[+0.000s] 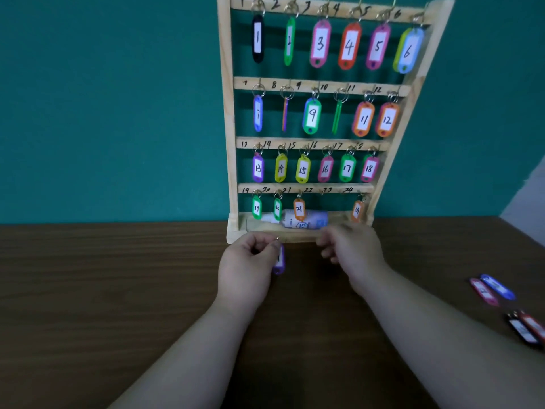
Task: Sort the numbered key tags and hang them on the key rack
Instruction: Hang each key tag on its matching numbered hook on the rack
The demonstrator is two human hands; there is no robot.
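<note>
The key rack [321, 85] at twelve o'clock was nearly filled; only hooks 22 and 23 [323, 192] were left bare. A purple tag [279, 265] was pinched in the left grip [250, 261] at centre. The right grip [351, 249] was blurred, so its hold could not be told. Four loose tags [498, 287] were left on the worktop [118, 290] at four o'clock.

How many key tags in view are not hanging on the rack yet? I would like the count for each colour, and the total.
Purple tag: 1, in the left hand
Blue tag: 1, on the table
Pink tag: 1, on the table
Black tag: 1, on the table
Red tag: 1, on the table
Total: 5
</note>
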